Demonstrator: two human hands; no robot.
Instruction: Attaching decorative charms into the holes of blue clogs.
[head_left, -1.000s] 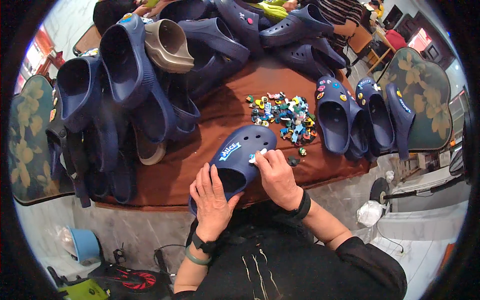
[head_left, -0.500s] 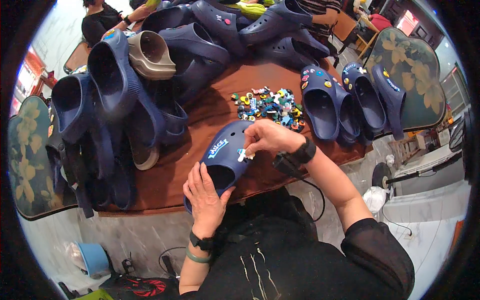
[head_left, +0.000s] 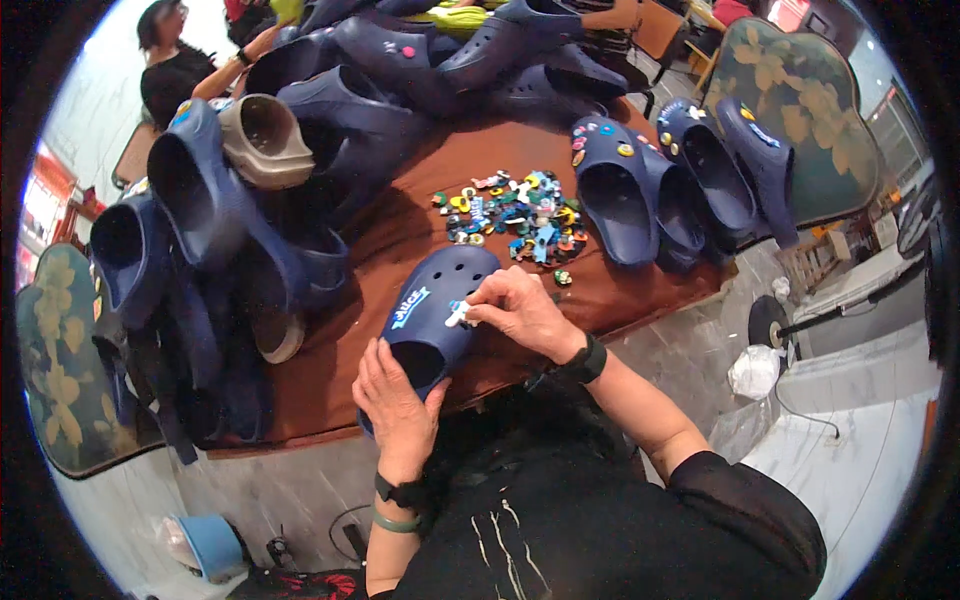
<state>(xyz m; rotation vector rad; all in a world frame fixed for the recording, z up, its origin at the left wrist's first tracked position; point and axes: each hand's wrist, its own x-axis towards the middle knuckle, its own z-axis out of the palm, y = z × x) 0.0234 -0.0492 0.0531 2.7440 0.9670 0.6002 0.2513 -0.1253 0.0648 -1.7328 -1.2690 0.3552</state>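
Note:
A navy blue clog (head_left: 425, 333) rests on the brown cloth in front of me, its toe pointing away and slightly right. My left hand (head_left: 398, 405) is closed around its near end by the foot opening, fingers on the left side and thumb on the right. A blue and white lettered charm (head_left: 409, 307) sits on the clog's upper left. My right hand (head_left: 525, 313) pinches a small white and blue charm (head_left: 457, 313) against the right of the upper. Whether its stem is in a hole cannot be seen. Several bare holes show near the toe.
A pile of colourful charms (head_left: 520, 215) lies beyond the clog, with one green charm (head_left: 562, 278) apart. Stacked navy clogs (head_left: 190, 180) and a taupe clog (head_left: 265, 140) stand left. Decorated clogs (head_left: 612, 205) line the right side. Another person (head_left: 178, 65) is across the table.
My right hand has drawn back from the toe, uncovering more holes and the loose green charm. It still pinches the white and blue charm. My left hand keeps its hold; the whole view has shifted.

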